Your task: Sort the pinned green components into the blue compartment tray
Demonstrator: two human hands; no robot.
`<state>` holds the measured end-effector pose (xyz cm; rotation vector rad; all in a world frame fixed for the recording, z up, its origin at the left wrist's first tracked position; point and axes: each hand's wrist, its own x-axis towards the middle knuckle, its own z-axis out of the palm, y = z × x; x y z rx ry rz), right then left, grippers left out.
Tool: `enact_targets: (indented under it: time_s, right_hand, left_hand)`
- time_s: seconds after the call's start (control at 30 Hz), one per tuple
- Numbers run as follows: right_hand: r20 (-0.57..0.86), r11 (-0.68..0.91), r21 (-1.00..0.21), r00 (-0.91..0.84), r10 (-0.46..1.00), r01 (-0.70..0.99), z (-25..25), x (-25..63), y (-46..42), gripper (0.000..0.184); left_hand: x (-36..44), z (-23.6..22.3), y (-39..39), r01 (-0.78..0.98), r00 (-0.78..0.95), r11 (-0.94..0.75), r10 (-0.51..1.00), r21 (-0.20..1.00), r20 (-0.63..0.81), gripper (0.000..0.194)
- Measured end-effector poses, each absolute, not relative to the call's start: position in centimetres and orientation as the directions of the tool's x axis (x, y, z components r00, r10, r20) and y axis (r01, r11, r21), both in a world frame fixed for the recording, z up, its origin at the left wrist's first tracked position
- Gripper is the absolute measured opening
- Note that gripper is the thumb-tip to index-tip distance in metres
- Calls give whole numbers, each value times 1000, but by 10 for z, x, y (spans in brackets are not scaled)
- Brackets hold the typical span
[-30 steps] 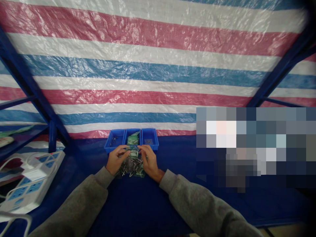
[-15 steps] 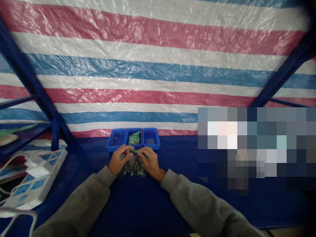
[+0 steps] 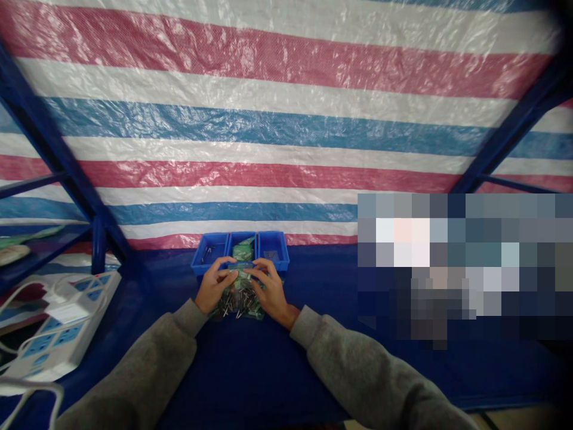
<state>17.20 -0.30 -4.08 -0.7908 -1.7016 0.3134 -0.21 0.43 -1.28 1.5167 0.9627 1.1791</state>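
1. The small green-printed packet (image 3: pixel 239 267) sits between our hands, just above a loose heap of metal pins and green packets (image 3: pixel 237 304) on the dark blue surface (image 3: pixel 286 370).
2. Our left hand (image 3: pixel 215 285) and right hand (image 3: pixel 270 292) face each other, and the fingers (image 3: pixel 255 272) of both are clenched on the packet from either side.
3. Our work in hand is this one packet, lifted over the heap. Its contents are too small to make out.
4. Just far of our hands, three blue plastic bins (image 3: pixel 242 251) stand side by side. The left bin holds a few metal pins, the middle one green packets, and the right one a small grey item.
5. Well to our left, a white power strip (image 3: pixel 58 334) lies on the surface, below a blue metal shelf frame (image 3: pixel 97 245). A striped tarpaulin (image 3: pixel 233 137) hangs far of everything. Right of the bins, a patch is blurred beyond telling.
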Motion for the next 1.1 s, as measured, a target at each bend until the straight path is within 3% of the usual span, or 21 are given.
enact_targets:
  time_s: [0.1,0.23,0.33,0.53,0.77,0.9,1.1]
  right_hand:
    - [738,707,-612,-64,671,354,-42,172,-2,22]
    - [713,672,-640,-38,700,371,-44,173,-2,11]
    - [696,653,-664,-19,718,364,-44,173,-2,13]
    - [659,624,-716,8,752,313,-44,171,-4,21]
    - [747,735,-587,-122,653,340,-41,172,-5,29]
    - [757,733,-583,-93,647,352,-42,172,-4,26]
    - [726,697,-632,-54,685,340,-41,172,-2,14]
  left_hand:
    - [-3,-11,3,95,210,-293,940,951,269,35]
    - [-7,-7,4,264,240,-532,844,804,479,37]
    - [-8,-8,6,352,234,-545,838,761,492,25]
    - [-5,-15,7,146,190,-320,938,936,291,26]
    - [-3,-10,4,6,191,-192,963,981,188,47]
    - [-4,-8,4,116,175,-309,942,944,287,30]
    - [-9,-12,8,192,203,-519,851,833,483,26]
